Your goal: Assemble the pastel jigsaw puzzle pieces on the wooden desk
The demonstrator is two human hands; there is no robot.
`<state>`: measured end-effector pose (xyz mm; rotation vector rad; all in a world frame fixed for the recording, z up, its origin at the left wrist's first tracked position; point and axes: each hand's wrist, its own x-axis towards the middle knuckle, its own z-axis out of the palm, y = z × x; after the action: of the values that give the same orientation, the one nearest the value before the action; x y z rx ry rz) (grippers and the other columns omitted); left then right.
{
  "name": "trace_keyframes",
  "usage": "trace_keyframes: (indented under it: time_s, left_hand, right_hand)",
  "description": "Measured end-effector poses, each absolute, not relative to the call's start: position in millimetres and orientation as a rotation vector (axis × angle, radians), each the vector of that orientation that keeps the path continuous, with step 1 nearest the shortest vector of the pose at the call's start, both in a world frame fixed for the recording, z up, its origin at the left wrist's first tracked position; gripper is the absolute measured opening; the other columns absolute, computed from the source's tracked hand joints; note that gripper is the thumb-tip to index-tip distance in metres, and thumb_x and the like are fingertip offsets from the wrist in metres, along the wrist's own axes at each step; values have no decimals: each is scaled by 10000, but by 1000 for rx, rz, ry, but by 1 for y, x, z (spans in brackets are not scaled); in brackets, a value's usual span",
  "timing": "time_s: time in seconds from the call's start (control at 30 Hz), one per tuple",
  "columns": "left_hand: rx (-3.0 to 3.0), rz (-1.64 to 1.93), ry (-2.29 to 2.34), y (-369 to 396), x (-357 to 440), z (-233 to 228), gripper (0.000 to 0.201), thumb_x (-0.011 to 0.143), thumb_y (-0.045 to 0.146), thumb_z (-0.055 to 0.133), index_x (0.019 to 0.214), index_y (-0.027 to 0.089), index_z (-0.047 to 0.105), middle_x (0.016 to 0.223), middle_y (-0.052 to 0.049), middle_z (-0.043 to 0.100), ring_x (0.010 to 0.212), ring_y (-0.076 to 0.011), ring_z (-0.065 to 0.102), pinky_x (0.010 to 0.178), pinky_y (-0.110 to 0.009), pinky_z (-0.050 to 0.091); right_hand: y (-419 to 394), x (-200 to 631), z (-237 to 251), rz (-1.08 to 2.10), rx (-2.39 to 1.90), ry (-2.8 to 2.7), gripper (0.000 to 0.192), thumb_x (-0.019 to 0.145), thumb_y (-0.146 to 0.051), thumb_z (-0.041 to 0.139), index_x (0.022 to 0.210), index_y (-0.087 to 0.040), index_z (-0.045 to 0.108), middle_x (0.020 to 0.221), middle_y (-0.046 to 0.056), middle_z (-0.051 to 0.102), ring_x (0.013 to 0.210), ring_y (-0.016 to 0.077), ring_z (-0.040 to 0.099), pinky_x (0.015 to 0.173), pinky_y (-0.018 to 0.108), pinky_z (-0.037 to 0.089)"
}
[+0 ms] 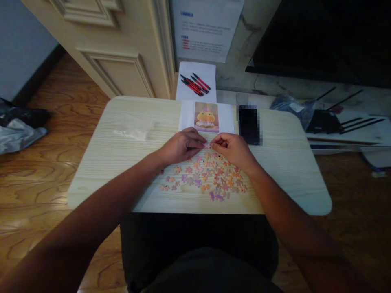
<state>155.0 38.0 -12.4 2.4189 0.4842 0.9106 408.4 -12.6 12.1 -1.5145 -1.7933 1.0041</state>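
Observation:
Small pinkish jigsaw pieces [207,145] lie between my fingertips, just below a printed picture [207,117] of a yellow cartoon figure on white paper. My left hand [183,146] is closed at the fingertips on the left side of these pieces. From the right, my right hand [230,147] pinches at their other side with thumb and forefinger. Whether the pieces are joined is too small to tell. Loose jigsaw pieces [224,186] in orange, pink and purple are scattered over the table below both hands.
A clear plastic bag [132,129] lies on the left of the pale wooden table [100,171]. Right of the picture is a dark phone-like device [249,126], partly pixelated. Several red and black pens [195,84] rest on paper beyond the table. A black router [325,121] stands at right.

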Motion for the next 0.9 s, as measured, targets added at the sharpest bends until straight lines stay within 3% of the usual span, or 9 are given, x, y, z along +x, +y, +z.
trace_keyframes:
  time_s: [0.2, 0.67, 0.9]
  left_hand:
    - [2411, 929, 453, 39, 155, -14, 206, 1031, 225, 693, 1036, 268, 894, 1146, -99, 863, 1031, -257, 776, 967, -483, 646]
    - [2423, 924, 442, 39, 155, -12, 220, 1042, 231, 678, 1025, 269, 894, 1134, -95, 869, 1007, -258, 779, 968, -483, 637]
    - [2432, 896, 484, 38, 154, -11, 208, 1052, 256, 681, 1055, 258, 889, 1156, -84, 872, 1039, -246, 786, 972, -450, 638]
  right_hand:
    - [-12, 409, 9, 839, -1535, -1897, 103, 920, -287, 803, 837, -237, 770, 812, 29, 733, 725, 183, 654, 685, 343, 492]
    - [-11, 406, 4, 863, -1521, -1856, 126, 910, -323, 832, 818, -244, 797, 780, 23, 754, 700, 178, 656, 685, 347, 487]
    - [-10, 412, 6, 1023, -1467, -1758, 282, 928, -498, 787, 860, -226, 804, 747, 27, 747, 664, 174, 626, 631, 326, 471]
